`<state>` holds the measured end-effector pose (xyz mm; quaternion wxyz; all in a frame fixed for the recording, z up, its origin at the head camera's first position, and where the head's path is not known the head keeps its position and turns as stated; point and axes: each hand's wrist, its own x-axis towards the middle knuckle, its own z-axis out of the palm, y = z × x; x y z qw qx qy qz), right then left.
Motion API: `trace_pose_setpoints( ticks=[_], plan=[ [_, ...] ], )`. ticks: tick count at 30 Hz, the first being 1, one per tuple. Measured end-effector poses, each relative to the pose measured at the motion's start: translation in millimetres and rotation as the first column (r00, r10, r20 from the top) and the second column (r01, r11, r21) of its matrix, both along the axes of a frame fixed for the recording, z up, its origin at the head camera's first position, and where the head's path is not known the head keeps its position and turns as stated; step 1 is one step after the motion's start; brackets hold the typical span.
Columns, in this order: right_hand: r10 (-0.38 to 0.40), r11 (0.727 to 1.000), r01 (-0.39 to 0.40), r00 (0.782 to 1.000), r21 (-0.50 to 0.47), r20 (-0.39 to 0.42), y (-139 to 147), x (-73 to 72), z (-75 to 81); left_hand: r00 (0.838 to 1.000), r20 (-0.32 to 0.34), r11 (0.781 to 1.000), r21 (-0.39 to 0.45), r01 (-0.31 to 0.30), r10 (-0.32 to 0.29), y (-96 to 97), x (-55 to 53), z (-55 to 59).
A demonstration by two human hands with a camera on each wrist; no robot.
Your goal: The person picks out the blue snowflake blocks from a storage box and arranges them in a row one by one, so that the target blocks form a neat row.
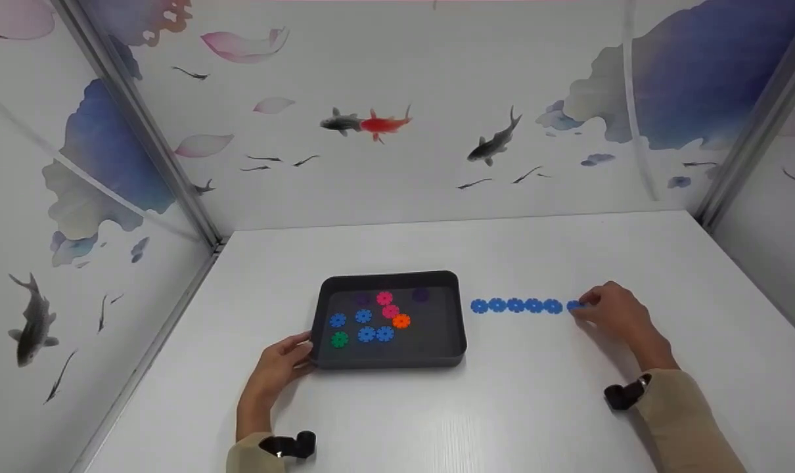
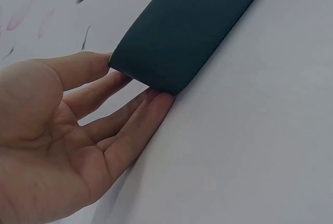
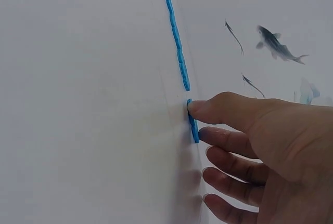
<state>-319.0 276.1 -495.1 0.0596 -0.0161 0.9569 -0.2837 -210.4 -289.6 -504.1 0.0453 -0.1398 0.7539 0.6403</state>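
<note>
My left hand (image 1: 276, 369) grips the left side of the dark grey tray (image 1: 391, 362), thumb at the rim and fingers low on its wall in the left wrist view. Inside lie several notched plastic discs: blue discs (image 1: 366, 334), pink discs (image 1: 384, 298), an orange disc (image 1: 401, 321), a green disc (image 1: 339, 339) and dark purple discs (image 1: 421, 295). To the right of the tray, my right hand (image 1: 619, 318) pinches one blue disc (image 3: 193, 122) between thumb and index finger, close over the table. A small gap separates it from a row of blue discs (image 1: 516, 305).
The white table (image 1: 397, 420) extends around the tray and the row. Behind it stands a white wall (image 1: 430, 177) painted with fish and petals, with metal corner posts (image 1: 154, 131) framing the sides.
</note>
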Motion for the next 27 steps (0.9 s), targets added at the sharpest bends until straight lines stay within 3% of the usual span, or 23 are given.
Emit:
trace_pose_setpoints(
  ticks=[15, 20, 27],
  plan=[
    [-0.005, 0.999, 0.006, 1.000, -0.033, 0.020, -1, 0.7, 3.4, 1.000, -0.003, 1.000, -0.011, 0.000, 0.000, -0.6, -0.9, 0.2],
    [0.020, 0.996, -0.025, 0.998, -0.090, -0.054, -10, 5.4, 20.8, 1.000, 0.000, 1.000, -0.008, 0.000, 0.000, 0.2, 0.3, 0.7],
    [0.058, 0.982, -0.090, 0.981, -0.168, -0.187, -34, 21.6, 53.2, 1.000, -0.006, 1.000, -0.010, 0.001, -0.001, 0.6, -1.1, 0.2]
  ],
)
